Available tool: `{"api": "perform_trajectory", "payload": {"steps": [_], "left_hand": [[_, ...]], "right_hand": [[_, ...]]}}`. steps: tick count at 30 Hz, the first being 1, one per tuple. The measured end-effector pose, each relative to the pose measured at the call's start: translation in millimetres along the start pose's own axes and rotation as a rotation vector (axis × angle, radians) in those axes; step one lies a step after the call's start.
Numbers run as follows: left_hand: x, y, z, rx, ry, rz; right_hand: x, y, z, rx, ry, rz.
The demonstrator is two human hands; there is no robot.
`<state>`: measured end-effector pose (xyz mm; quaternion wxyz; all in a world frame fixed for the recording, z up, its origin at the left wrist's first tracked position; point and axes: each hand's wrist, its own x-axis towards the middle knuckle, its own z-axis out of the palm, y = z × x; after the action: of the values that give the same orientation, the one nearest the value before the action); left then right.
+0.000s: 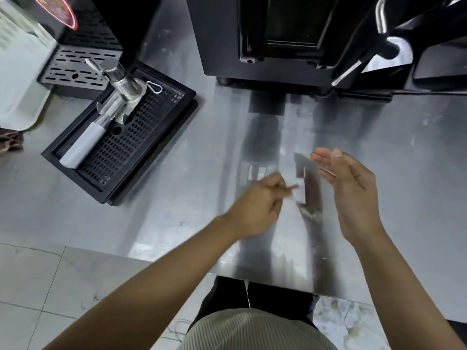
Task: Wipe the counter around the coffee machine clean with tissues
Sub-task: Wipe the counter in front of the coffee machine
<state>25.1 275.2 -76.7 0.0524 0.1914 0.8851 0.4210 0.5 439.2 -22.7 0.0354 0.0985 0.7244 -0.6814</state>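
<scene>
The steel counter (202, 152) fills the middle of the head view. A black coffee machine (278, 39) stands at its back. My left hand (257, 205), blurred by motion, has curled fingers that pinch a small white tissue piece (299, 192) just above the counter. To its right, my right hand (351, 188) is held edge-on above the counter, its fingers straight and holding nothing. A pale smear (312, 214) lies on the counter below the tissue piece.
A black perforated drip tray (141, 137) lies at an angle on the left, with a metal portafilter (106, 114) across it. A second black machine (75, 34) is at the back left. The counter's front edge (265, 281) runs just before my body.
</scene>
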Motion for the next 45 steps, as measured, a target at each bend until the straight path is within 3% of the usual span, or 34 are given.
{"api": "perform_trajectory", "payload": {"steps": [2, 4, 8, 18, 22, 25, 29, 34, 45], "left_hand": [[-19.3, 10.1, 7.4, -0.033, -0.093, -0.014], [-29.6, 14.9, 3.1, -0.148, -0.040, -0.135], [-33.2, 17.5, -37.3, -0.318, 0.406, -0.462], [-111.6, -15.5, -107.5, -0.056, 1.216, -0.702], [-129.9, -34.5, -125.4, -0.222, 1.462, -0.917], [-128.1, -45.5, -136.0, -0.469, 1.545, -0.882], [-119.2, -49.9, -147.7, -0.625, 1.591, -0.915], [-116.2, -59.4, -151.9, -0.703, 1.619, -0.973], [-114.1, -66.5, -154.9, -0.786, 1.629, -0.933]], "right_hand": [[0.8, -0.8, -1.4, -0.019, 0.007, -0.005], [1.7, -1.0, 0.0, -0.027, 0.010, -0.001], [4.7, -3.0, 15.8, -0.017, -0.003, 0.003], [43.9, -19.2, 153.9, -0.088, -0.239, -0.057], [78.0, -22.0, 211.1, -0.201, -0.274, -0.047], [99.7, -23.5, 238.5, -0.233, -0.298, -0.029], [121.0, -18.8, 262.0, -0.310, -0.392, 0.026], [137.7, -16.8, 275.1, -0.401, -0.464, 0.002], [131.1, -14.4, 267.8, -0.344, -0.364, 0.036]]}}
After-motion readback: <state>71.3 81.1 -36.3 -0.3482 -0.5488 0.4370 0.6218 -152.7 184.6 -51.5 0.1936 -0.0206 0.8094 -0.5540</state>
